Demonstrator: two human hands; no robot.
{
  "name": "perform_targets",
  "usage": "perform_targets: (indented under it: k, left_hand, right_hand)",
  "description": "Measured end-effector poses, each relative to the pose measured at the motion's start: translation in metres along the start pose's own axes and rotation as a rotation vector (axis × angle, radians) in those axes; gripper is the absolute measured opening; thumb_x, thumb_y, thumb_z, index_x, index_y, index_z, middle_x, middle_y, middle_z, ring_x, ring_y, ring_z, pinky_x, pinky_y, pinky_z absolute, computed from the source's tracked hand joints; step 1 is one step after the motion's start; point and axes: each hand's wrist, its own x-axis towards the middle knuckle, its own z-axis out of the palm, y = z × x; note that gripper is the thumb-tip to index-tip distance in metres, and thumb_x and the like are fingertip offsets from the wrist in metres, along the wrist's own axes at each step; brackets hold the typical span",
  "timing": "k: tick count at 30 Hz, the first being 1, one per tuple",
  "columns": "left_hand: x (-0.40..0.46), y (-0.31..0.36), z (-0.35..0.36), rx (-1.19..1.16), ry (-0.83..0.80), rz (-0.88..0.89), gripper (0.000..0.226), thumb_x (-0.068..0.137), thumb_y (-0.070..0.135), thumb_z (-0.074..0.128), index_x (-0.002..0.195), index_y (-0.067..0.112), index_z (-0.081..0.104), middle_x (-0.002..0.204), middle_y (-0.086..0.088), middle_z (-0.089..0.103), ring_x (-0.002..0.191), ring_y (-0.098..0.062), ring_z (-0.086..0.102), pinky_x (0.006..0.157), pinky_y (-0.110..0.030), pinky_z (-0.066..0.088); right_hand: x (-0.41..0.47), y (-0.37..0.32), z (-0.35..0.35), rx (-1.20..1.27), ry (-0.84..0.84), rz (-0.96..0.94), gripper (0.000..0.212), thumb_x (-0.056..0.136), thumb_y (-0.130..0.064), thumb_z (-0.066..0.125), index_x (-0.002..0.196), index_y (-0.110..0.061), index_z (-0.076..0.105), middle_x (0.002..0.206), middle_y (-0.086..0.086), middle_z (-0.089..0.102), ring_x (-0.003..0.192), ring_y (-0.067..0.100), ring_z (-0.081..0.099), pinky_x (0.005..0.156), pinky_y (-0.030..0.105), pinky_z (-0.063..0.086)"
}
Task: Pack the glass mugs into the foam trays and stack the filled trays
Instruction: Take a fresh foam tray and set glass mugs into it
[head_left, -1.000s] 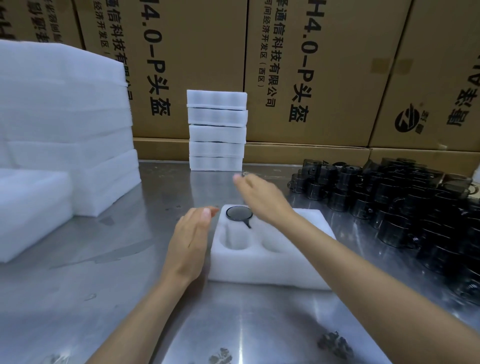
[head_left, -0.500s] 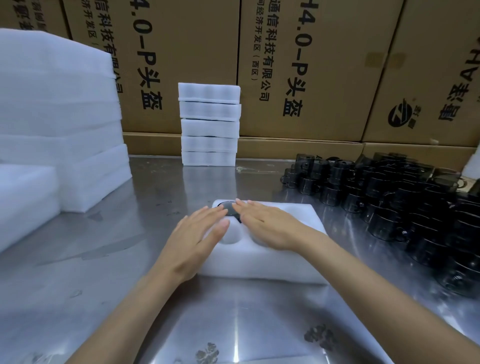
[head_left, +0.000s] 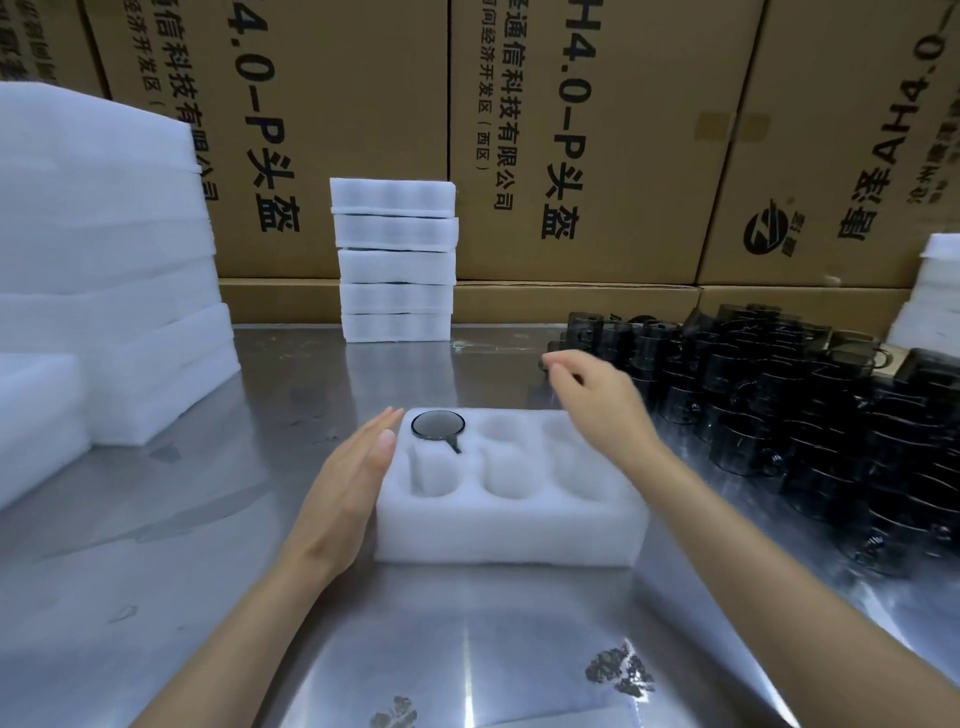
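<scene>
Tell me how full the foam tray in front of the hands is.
Mostly empty. The foam tray holds one dark mug, in its far left pocket; the other five pockets show only white foam.

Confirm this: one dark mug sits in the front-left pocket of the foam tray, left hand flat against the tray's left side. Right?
Not quite. In the head view the mug sits in the back-left pocket of the foam tray; the front-left pocket is empty. The left hand does lie flat against the tray's left side.
</scene>
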Motion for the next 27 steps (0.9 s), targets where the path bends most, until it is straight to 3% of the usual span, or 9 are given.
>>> perform_targets:
  k: [3, 6, 10, 13, 17, 22, 27]
  left_hand:
    - [0.001, 0.004, 0.001, -0.011, -0.003, 0.014, 0.038, 0.081, 0.067, 0.031, 0.105, 0.058, 0.059, 0.117, 0.043, 0.052, 0.119, 0.017, 0.042, 0.096, -0.002, 0.029]
    - [0.002, 0.003, 0.002, 0.006, -0.024, 0.026, 0.032, 0.086, 0.059, 0.037, 0.109, 0.051, 0.058, 0.12, 0.038, 0.054, 0.119, 0.015, 0.043, 0.097, -0.004, 0.03]
    - [0.002, 0.0, 0.001, 0.153, -0.049, 0.082, 0.041, 0.084, 0.057, 0.04, 0.118, 0.041, 0.056, 0.131, 0.026, 0.049, 0.126, 0.01, 0.038, 0.102, -0.008, 0.026]
    - [-0.001, 0.001, 0.001, 0.263, -0.034, 0.135, 0.055, 0.079, 0.061, 0.037, 0.118, 0.032, 0.061, 0.131, 0.017, 0.049, 0.127, 0.0, 0.04, 0.106, -0.02, 0.027]
    - [-0.002, 0.004, 0.002, 0.342, -0.029, 0.185, 0.049, 0.079, 0.061, 0.038, 0.11, 0.034, 0.064, 0.122, 0.024, 0.048, 0.119, 0.0, 0.042, 0.096, -0.005, 0.024]
    - [-0.002, 0.004, 0.001, 0.352, -0.032, 0.19, 0.046, 0.08, 0.06, 0.038, 0.109, 0.035, 0.064, 0.12, 0.024, 0.049, 0.118, -0.003, 0.044, 0.095, -0.007, 0.026]
    - [-0.002, 0.003, 0.0, 0.385, -0.048, 0.192, 0.046, 0.08, 0.061, 0.038, 0.11, 0.036, 0.062, 0.12, 0.025, 0.049, 0.117, -0.003, 0.044, 0.095, -0.007, 0.026]
  right_hand:
    - [0.021, 0.028, -0.027, -0.236, 0.124, 0.106, 0.038, 0.093, -0.027, 0.045, 0.128, -0.019, 0.056, 0.121, 0.0, 0.062, 0.107, 0.023, 0.056, 0.084, 0.037, 0.048]
    - [0.042, 0.057, -0.053, -0.577, 0.184, 0.189, 0.041, 0.092, -0.025, 0.047, 0.13, -0.01, 0.053, 0.13, 0.012, 0.055, 0.12, 0.032, 0.045, 0.09, 0.042, 0.043]
    - [0.06, 0.085, -0.078, -0.948, 0.141, 0.32, 0.041, 0.096, -0.033, 0.047, 0.126, -0.005, 0.051, 0.132, 0.015, 0.047, 0.123, 0.033, 0.035, 0.094, 0.041, 0.035]
    - [0.068, 0.095, -0.087, -0.99, 0.08, 0.401, 0.042, 0.097, -0.038, 0.046, 0.124, -0.006, 0.051, 0.129, 0.014, 0.05, 0.124, 0.032, 0.033, 0.093, 0.04, 0.033]
    - [0.071, 0.1, -0.091, -0.97, 0.109, 0.462, 0.047, 0.096, -0.042, 0.045, 0.126, -0.006, 0.049, 0.132, 0.014, 0.048, 0.126, 0.032, 0.033, 0.095, 0.041, 0.034]
    - [0.053, 0.113, -0.081, -1.011, 0.171, 0.54, 0.056, 0.083, -0.041, 0.063, 0.124, -0.007, 0.046, 0.129, 0.016, 0.043, 0.12, 0.033, 0.037, 0.095, 0.044, 0.033]
    - [0.055, 0.118, -0.088, -1.012, 0.14, 0.597, 0.047, 0.084, -0.037, 0.063, 0.118, -0.008, 0.046, 0.124, 0.018, 0.053, 0.123, 0.035, 0.037, 0.1, 0.046, 0.029]
